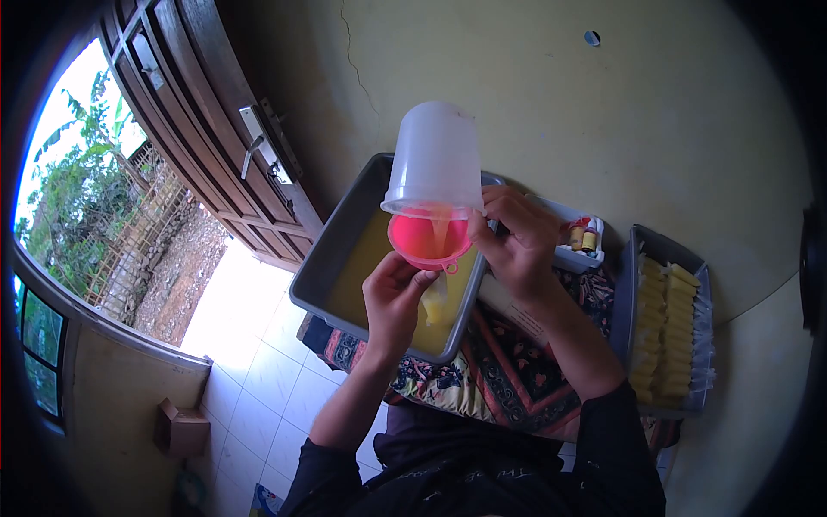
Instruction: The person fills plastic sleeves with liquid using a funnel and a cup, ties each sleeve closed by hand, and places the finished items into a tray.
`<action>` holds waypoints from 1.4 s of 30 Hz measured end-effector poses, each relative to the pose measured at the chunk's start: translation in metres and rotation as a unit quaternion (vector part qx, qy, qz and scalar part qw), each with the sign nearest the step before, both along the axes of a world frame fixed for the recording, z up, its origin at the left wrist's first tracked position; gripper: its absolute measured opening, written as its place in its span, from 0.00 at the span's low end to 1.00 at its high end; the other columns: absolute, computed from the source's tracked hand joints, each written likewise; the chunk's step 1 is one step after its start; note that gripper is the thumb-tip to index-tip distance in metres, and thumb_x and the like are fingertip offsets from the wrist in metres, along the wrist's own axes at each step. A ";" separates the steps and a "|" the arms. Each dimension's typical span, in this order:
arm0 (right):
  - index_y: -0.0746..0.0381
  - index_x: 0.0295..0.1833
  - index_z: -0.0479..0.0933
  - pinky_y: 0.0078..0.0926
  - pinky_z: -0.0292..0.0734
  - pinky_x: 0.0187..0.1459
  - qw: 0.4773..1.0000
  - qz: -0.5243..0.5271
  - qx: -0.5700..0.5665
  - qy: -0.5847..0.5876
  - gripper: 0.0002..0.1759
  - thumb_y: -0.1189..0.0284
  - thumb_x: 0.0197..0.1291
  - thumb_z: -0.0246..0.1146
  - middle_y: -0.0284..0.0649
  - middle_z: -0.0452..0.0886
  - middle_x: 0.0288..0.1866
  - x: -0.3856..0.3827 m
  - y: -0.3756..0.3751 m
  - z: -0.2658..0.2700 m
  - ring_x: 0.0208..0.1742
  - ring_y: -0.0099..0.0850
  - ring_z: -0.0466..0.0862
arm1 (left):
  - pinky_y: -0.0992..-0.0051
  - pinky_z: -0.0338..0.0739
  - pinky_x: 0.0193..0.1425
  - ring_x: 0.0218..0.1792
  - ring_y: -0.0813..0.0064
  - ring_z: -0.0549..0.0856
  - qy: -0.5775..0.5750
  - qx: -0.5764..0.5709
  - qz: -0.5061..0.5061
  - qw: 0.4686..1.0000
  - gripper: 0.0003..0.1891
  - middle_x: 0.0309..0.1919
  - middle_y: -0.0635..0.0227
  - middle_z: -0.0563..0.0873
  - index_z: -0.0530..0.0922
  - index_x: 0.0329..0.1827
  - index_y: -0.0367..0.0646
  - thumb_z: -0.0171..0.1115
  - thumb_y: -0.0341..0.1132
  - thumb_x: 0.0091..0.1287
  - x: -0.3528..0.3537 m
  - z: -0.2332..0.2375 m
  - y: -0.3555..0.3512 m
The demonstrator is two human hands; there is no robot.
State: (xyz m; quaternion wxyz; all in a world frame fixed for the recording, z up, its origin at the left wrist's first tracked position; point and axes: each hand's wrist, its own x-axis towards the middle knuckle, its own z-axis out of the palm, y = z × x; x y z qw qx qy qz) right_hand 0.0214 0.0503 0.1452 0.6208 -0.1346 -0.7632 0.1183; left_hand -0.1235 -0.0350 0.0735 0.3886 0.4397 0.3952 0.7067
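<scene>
My left hand (396,297) is closed around the neck of a red funnel (428,237), with a clear bag (434,302) holding some yellow liquid below it. A translucent plastic cup (435,155) is tipped over the funnel, and its rim is pinched in my right hand (517,237). Yellowish liquid runs from the cup into the funnel. Beneath both hands, a large grey basin (332,293) holds yellow liquid.
A grey tray (627,293) of filled yellow bags stands at the right. Small bottles lie in a white container (568,258) behind the patterned cloth (534,362). A wooden door (207,121) is open at the left, and a cardboard box (183,429) is on the floor.
</scene>
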 end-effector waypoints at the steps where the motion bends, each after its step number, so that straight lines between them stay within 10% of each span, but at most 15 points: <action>1: 0.68 0.29 0.73 0.26 0.79 0.33 1.000 -0.004 0.025 -0.008 0.07 0.83 0.53 0.65 0.41 0.81 0.31 0.001 0.000 0.000 0.30 0.34 0.83 | 0.77 0.77 0.55 0.46 0.76 0.84 0.000 0.000 -0.001 1.000 0.13 0.43 0.60 0.86 0.76 0.51 0.28 0.63 0.20 0.64 0.000 0.000 0.000; 15: 0.67 0.27 0.70 0.27 0.76 0.31 0.997 -0.049 0.054 0.025 0.11 0.84 0.53 0.67 0.41 0.79 0.31 0.016 -0.017 -0.006 0.29 0.32 0.82 | 0.77 0.76 0.55 0.47 0.77 0.83 0.014 0.034 -0.009 0.999 0.14 0.44 0.61 0.86 0.76 0.52 0.28 0.63 0.20 0.63 0.012 0.003 -0.001; 26: 0.65 0.26 0.71 0.16 0.70 0.30 0.951 0.006 -0.198 0.238 0.15 0.72 0.66 0.62 0.34 0.79 0.23 0.050 -0.047 0.014 0.26 0.17 0.78 | 0.76 0.77 0.55 0.46 0.76 0.83 0.024 0.086 -0.038 0.995 0.14 0.43 0.60 0.86 0.76 0.52 0.28 0.63 0.19 0.63 0.042 0.042 0.001; 42: 0.63 0.26 0.70 0.24 0.77 0.36 0.876 0.002 -0.364 0.318 0.16 0.71 0.67 0.59 0.36 0.76 0.23 0.111 -0.048 -0.060 0.27 0.23 0.79 | 0.73 0.78 0.55 0.44 0.72 0.86 -0.058 0.116 -0.132 0.983 0.13 0.42 0.57 0.87 0.76 0.51 0.29 0.62 0.24 0.65 0.095 0.063 0.008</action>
